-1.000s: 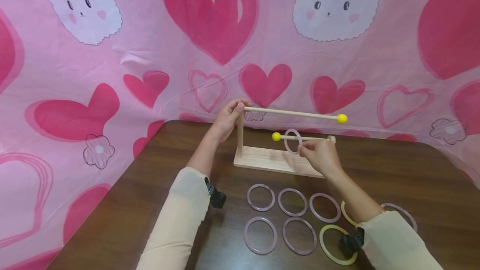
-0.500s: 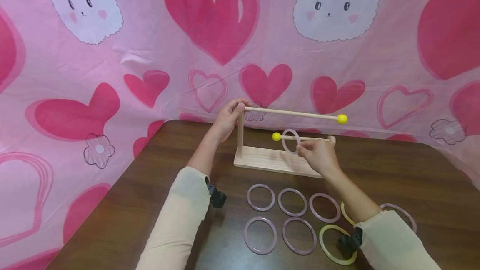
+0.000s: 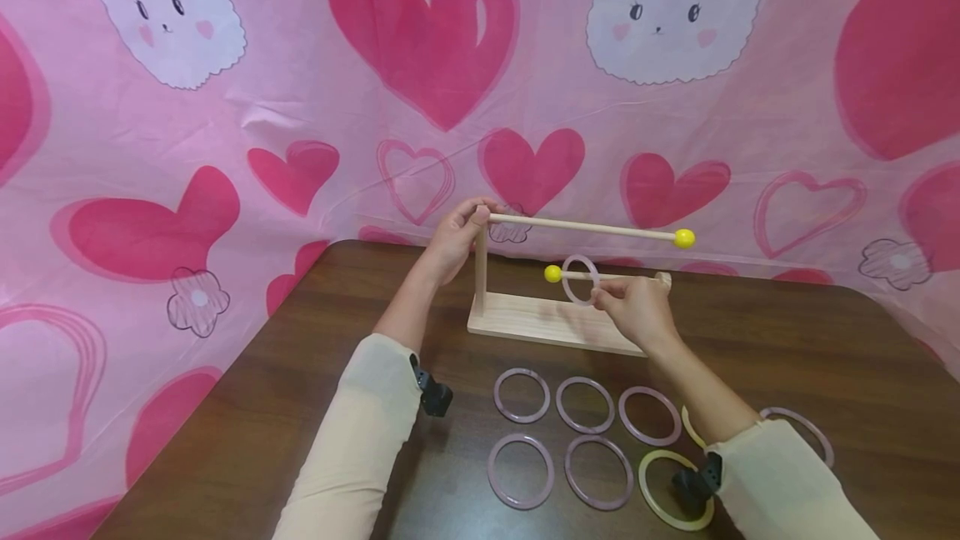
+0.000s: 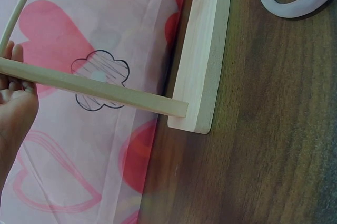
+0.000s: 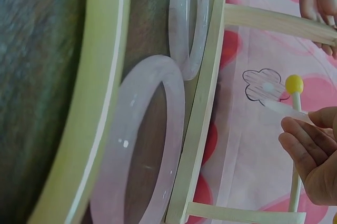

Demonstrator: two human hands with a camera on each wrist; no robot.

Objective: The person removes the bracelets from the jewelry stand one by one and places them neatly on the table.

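My left hand [image 3: 453,244] grips the top of the left post [image 3: 481,269] of a wooden bangle stand, thumb on the near side. Its upper rod [image 3: 581,226] runs right to a yellow ball [image 3: 684,238]. The lower rod [image 3: 611,277] points left and ends in another yellow ball [image 3: 552,273]. My right hand [image 3: 641,307] pinches a pale lilac bangle [image 3: 565,283] at its right edge, between thumb and fingers. The bangle stands upright around the lower rod, close to the ball. In the right wrist view, this bangle [image 5: 284,109] appears nearly edge-on.
On the brown table [image 3: 300,407], several lilac bangles [image 3: 522,420] lie flat in two rows before the stand's base [image 3: 555,323]. A yellow bangle [image 3: 643,482] lies at right; another is partly hidden under my right forearm. A pink heart-patterned cloth [image 3: 375,107] hangs behind.
My right hand has shifted the pinched bangle slightly left along the lower rod, nearer its yellow ball. My left hand stays on the post.
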